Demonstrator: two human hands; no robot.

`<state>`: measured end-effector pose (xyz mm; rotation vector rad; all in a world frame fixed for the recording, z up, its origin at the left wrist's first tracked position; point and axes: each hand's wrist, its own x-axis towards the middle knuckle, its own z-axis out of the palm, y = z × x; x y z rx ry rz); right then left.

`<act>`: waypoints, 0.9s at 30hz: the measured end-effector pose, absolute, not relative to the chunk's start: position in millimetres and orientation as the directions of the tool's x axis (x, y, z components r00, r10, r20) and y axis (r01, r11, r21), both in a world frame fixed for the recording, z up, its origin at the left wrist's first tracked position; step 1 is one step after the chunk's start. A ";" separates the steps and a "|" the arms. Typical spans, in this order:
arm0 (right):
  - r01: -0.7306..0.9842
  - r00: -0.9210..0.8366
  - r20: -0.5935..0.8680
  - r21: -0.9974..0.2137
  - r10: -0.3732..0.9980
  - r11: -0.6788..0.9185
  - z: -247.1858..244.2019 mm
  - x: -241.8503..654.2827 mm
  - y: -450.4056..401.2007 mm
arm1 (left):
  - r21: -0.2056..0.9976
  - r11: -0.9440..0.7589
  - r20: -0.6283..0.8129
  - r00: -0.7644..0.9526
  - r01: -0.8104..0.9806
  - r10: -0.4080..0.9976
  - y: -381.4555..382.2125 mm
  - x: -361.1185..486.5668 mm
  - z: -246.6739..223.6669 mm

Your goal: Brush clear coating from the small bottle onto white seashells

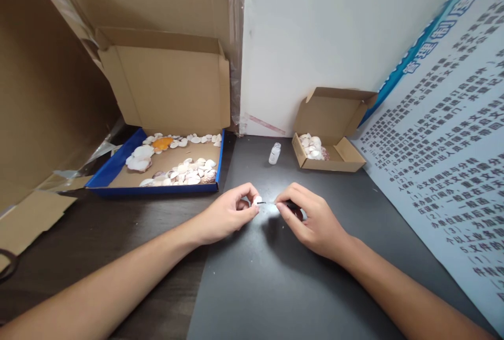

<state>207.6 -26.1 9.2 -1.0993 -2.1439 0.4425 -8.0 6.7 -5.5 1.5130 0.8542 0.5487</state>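
Pinched between the thumb and fingertips of my left hand [234, 209] is a small white shell [258, 200], mostly covered by the fingers. My right hand [305, 214] is closed around the dark handle of a thin brush [292, 204]. The brush's dark tip meets the shell or lies just in front of it; I cannot tell which. Behind the hands stands a small clear bottle [274, 154] without a cap, with whitish contents.
At the left, a blue-sided cardboard box [157, 190] holds several shells and an orange one [163, 143]. A smaller open box [328, 164] with white shells stands at the back right. A printed sheet [444, 172] borders the right; a dark grey mat [268, 287] covers the table.
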 end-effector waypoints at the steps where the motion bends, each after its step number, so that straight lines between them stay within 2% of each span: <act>1: 0.591 -0.413 0.406 -0.562 0.815 0.579 8.5 207.6 -26.0 | 0.981 0.023 -0.139 0.611 0.195 0.780 6.7 -7.8 -5.4; 6: 0.634 -0.398 0.362 -0.555 0.843 0.538 7.8 209.3 -26.2 | 0.982 -0.012 -0.106 0.604 0.189 0.789 5.0 -5.9 -2.4; 14: 0.599 -0.403 0.348 -0.598 0.846 0.532 11.1 206.5 -27.0 | 0.986 -0.049 -0.058 0.608 0.159 0.792 2.2 -4.5 0.6; 20: 0.650 -0.341 0.352 -0.582 0.872 0.489 11.2 207.4 -25.9 | 0.984 -0.076 -0.038 0.615 0.158 0.787 2.3 -4.7 -0.4; 27: 0.600 -0.366 0.360 -0.614 0.858 0.513 10.9 205.4 -27.0 | 0.979 -0.098 -0.034 0.613 0.180 0.789 2.3 -5.0 -2.2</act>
